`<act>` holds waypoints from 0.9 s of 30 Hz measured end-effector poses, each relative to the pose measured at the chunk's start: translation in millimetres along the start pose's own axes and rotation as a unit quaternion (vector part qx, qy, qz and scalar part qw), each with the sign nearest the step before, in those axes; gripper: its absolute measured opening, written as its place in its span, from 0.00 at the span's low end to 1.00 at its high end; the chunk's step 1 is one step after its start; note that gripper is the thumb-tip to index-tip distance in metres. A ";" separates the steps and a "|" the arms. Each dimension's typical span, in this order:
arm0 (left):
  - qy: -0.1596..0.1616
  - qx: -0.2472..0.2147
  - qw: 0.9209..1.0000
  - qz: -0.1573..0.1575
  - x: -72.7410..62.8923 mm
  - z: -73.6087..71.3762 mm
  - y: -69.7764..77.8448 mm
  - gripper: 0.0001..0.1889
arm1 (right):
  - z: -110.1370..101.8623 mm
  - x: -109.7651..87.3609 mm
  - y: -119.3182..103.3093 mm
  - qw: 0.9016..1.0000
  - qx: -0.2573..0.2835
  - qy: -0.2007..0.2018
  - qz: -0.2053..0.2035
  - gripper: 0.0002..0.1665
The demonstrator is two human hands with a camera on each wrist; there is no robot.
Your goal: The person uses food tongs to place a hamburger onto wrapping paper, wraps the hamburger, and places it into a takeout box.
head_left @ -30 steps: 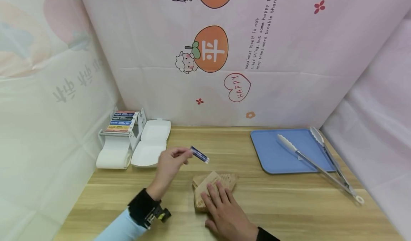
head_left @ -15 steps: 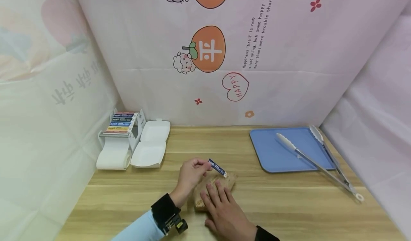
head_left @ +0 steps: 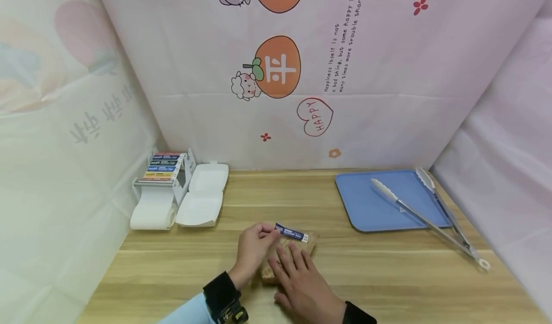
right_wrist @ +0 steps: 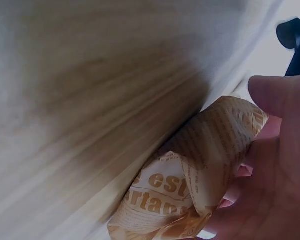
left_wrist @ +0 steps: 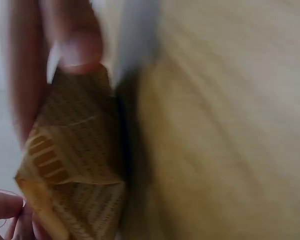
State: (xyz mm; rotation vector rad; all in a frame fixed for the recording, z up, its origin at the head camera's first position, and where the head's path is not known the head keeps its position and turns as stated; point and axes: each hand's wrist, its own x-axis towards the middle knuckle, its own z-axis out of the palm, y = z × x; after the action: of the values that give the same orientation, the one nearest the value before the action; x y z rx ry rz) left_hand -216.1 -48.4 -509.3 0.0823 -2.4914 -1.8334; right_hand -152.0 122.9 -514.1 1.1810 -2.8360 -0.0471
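A small package in brown printed paper (head_left: pixel 270 272) lies on the wooden table, folded over at its edges. My left hand (head_left: pixel 251 251) pinches one end of a dark blue sticker strip (head_left: pixel 292 233) between thumb and fingertips. The strip's white-marked far end lies at the top of the package. With fingers spread, my right hand (head_left: pixel 304 285) rests flat over the paper's near right part. In the right wrist view the printed paper (right_wrist: pixel 170 185) shows folds beneath the palm. The left wrist view has the left thumb (left_wrist: pixel 80 47) over the paper's corner.
At the back left stands a label dispenser (head_left: pixel 161 170) with several coloured strips and a white backing roll. Beside it sits an opened white takeout box (head_left: pixel 201 204). A blue tray (head_left: pixel 358 209) with metal tongs (head_left: pixel 424 221) across it is at the back right.
My left hand has carried the sticker strip rightward and down onto the package, and the strip has turned closer to level. The right hand has stayed on the paper.
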 end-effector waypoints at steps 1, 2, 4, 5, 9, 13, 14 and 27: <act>0.002 0.007 1.000 0.003 -1.1 -0.1 -1.3 0.08 | -1.0 0.4 1.2 1.000 0.009 0.001 -0.002 0.40; 0.003 0.015 1.000 0.008 -1.9 -0.1 -2.8 0.07 | -1.7 1.1 2.9 1.000 0.018 0.006 -0.004 0.39; 0.005 0.027 1.000 0.014 -3.5 -0.6 -5.8 0.06 | -2.8 2.8 7.2 0.999 0.034 0.023 -0.012 0.36; 0.005 0.036 0.999 0.020 -4.2 -1.0 -7.2 0.06 | -3.4 4.0 9.5 0.998 0.042 0.036 -0.015 0.34; 0.000 0.073 0.996 0.049 -6.0 -3.1 -11.0 0.06 | -3.8 9.2 18.7 0.993 0.070 0.093 -0.029 0.27; -0.011 0.101 0.991 0.086 -7.5 -5.2 -11.6 0.09 | -2.4 13.8 25.9 0.989 0.088 0.117 -0.030 0.21; -0.013 0.106 0.990 0.092 -7.7 -5.6 -11.6 0.09 | -1.8 14.8 27.4 0.988 0.094 0.120 -0.029 0.20; -0.036 0.148 0.984 0.094 -9.6 -11.2 -11.1 0.10 | 4.0 17.7 36.4 0.979 0.111 0.169 0.021 0.24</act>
State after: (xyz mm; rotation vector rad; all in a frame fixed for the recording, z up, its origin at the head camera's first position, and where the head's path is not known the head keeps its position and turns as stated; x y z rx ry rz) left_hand -205.6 -61.7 -516.7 -0.2057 -2.6964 -1.4121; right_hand -190.5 136.0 -515.2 1.0456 -2.6102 0.4390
